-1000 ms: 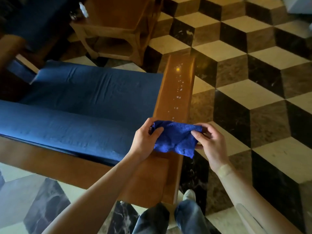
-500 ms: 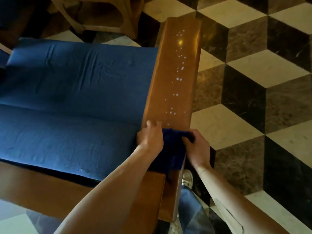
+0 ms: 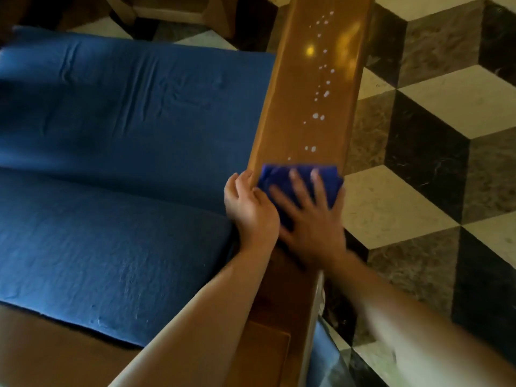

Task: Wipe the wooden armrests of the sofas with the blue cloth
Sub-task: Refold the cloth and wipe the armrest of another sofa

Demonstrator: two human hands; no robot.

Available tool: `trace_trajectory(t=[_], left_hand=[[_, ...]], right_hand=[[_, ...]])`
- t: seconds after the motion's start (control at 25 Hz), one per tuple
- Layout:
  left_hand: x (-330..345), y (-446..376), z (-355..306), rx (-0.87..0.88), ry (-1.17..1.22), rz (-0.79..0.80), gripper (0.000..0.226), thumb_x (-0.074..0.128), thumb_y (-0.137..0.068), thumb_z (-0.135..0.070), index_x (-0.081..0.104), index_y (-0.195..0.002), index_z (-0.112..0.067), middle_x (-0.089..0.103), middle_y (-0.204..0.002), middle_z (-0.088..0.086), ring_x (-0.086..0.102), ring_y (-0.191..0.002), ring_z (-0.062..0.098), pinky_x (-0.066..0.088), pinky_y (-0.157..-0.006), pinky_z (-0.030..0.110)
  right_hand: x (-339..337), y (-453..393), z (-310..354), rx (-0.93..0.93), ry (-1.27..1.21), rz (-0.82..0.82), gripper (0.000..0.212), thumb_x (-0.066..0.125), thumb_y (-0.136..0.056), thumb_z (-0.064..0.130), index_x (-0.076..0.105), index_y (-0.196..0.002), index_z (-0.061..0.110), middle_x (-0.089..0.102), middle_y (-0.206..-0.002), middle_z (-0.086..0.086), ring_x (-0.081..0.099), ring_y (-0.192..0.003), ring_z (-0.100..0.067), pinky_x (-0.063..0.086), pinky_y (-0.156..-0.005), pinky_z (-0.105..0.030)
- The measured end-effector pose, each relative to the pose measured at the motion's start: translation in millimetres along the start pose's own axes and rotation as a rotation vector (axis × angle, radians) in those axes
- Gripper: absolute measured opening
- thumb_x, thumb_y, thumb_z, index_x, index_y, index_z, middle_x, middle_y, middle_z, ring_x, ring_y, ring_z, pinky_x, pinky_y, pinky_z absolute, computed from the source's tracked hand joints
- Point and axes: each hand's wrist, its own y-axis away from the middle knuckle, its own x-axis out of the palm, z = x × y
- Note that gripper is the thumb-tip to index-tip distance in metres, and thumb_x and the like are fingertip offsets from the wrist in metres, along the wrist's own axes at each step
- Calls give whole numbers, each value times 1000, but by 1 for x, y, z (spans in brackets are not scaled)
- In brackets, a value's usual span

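A long wooden armrest point(image 3: 315, 79) runs away from me down the right side of a blue sofa; white droplets speckle its far half. The blue cloth point(image 3: 326, 177) lies flat across the armrest. My right hand point(image 3: 310, 216) presses down on the cloth, palm flat and fingers spread, blurred by motion. My left hand point(image 3: 251, 205) rests at the armrest's inner edge beside the cloth, fingers curled against the wood; whether it touches the cloth is unclear.
Blue seat cushions point(image 3: 125, 163) fill the left. The sofa's wooden frame point(image 3: 55, 356) is at the bottom left. A wooden side table point(image 3: 173, 9) stands beyond the sofa. Black, white and brown patterned tiles point(image 3: 432, 191) cover the floor to the right.
The cloth went from being held up in both hands to lying flat on the armrest. My right hand now presses on top of it, farther along the wood; the view moved closer.
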Motion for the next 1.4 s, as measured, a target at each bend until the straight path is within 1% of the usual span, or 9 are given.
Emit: trace_trajectory(t=[0.2, 0.32, 0.44, 0.64, 0.84, 0.92, 1.12, 1.28, 1.4], left_hand=[[26, 0, 30, -39, -275, 151, 51, 37, -106, -22, 27, -155, -14, 33, -160, 12, 32, -146, 27, 25, -121, 44], [17, -4, 21, -249, 106, 78, 52, 34, -105, -31, 30, -155, -16, 36, -160, 7, 33, -146, 19, 23, -121, 32], [12, -7, 2, -489, 545, -84, 47, 30, -109, -29, 31, -155, -17, 38, -153, -5, 34, -136, 2, 24, -109, 17], [27, -17, 5, -591, 649, -314, 54, 36, -100, -51, 48, -144, -21, 50, -148, 1, 43, -138, 13, 27, -118, 27], [26, -14, 0, -567, 582, -304, 47, 29, -106, -37, 44, -146, -16, 45, -146, -6, 44, -124, -11, 30, -107, 12], [27, -19, 2, -556, 612, -352, 57, 31, -98, -45, 47, -143, -15, 49, -147, 1, 46, -132, 4, 32, -115, 26], [24, -24, 12, -482, 510, -429, 85, 24, -81, -57, 42, -145, -6, 39, -154, 8, 34, -145, 19, 25, -122, 35], [16, -1, 5, -407, 205, -135, 70, 18, -90, -48, 38, -151, -21, 15, -167, 3, 5, -155, 23, 2, -124, 40], [20, 12, 12, -129, -72, 2, 69, 13, -92, -52, 40, -151, -27, 11, -167, -2, 0, -155, 26, 3, -121, 55]], right_hand=[[-9, -97, -43, 160, 25, -61, 61, 30, -96, 63, 25, -153, 43, 13, -167, 0, 7, -153, -37, 17, -111, -74], [-5, -9, -11, 157, -19, -22, 62, 32, -96, 57, 23, -155, 39, 15, -167, -4, 5, -153, -38, 21, -113, -67], [0, 82, 24, -101, -5, 117, 66, 39, -91, 61, 23, -153, 43, 26, -163, -3, 12, -151, -39, 20, -112, -68], [-18, -22, -2, -284, 66, 100, 65, 43, -80, 76, 53, -134, 42, 50, -145, -7, 44, -123, -39, 31, -99, -58], [-18, -36, 0, -176, 85, 77, 84, 25, -81, 85, 40, -144, 30, 24, -162, -17, 19, -147, -49, 3, -116, -67], [-16, -86, 8, -234, 81, 112, 83, 34, -80, 83, 37, -147, 34, 19, -165, -9, 9, -150, -46, 0, -117, -68], [6, -94, 38, -520, 47, 51, 41, 46, -93, 49, 67, -122, 29, 62, -135, 5, 33, -145, -40, 19, -113, -70], [5, -31, 35, -485, 44, 43, 69, 42, -93, 49, 20, -156, 31, 34, -157, 11, 22, -150, -36, 22, -114, -59], [0, -53, 20, -346, 123, 19, 63, 42, -93, 56, 28, -153, 40, 29, -161, 10, 23, -149, -39, 26, -113, -62]])
